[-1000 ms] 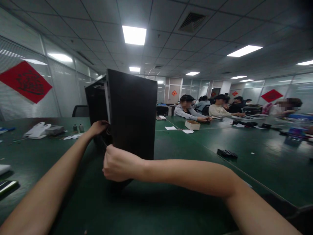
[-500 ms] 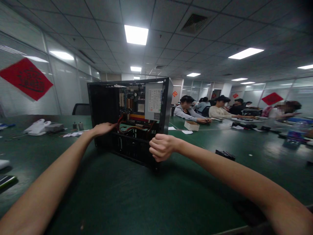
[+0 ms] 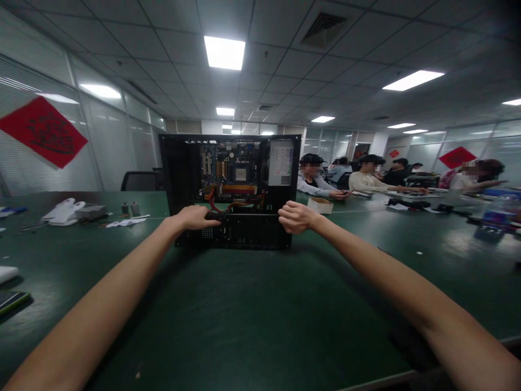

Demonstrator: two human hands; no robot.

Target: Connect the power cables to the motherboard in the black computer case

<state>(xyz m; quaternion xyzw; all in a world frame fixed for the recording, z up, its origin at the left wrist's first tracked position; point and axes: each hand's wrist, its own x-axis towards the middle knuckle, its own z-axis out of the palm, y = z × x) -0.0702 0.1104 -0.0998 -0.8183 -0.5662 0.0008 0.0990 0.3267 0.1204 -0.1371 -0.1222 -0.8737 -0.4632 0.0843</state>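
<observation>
A black computer case [image 3: 179,168] stands upright on the green table [image 3: 244,315] with its open side facing me. Inside I see the motherboard [image 3: 232,171], a grey power supply [image 3: 280,163] at the upper right and red cables [image 3: 234,205] below. My left hand [image 3: 195,217] grips the case's lower frame bar on the left. My right hand [image 3: 296,217] is curled round the case's right front edge at the same height.
White gloves [image 3: 61,213], a grey box and small bottles [image 3: 129,209] lie at the far left of the table. A flat device [image 3: 12,300] sits at the near left edge. Several seated people [image 3: 366,179] work at the table to the right, near a cardboard box [image 3: 319,205].
The case has been turned from showing its closed black side panel to facing me with its open interior. My right hand moved from the near corner to the case's right edge.
</observation>
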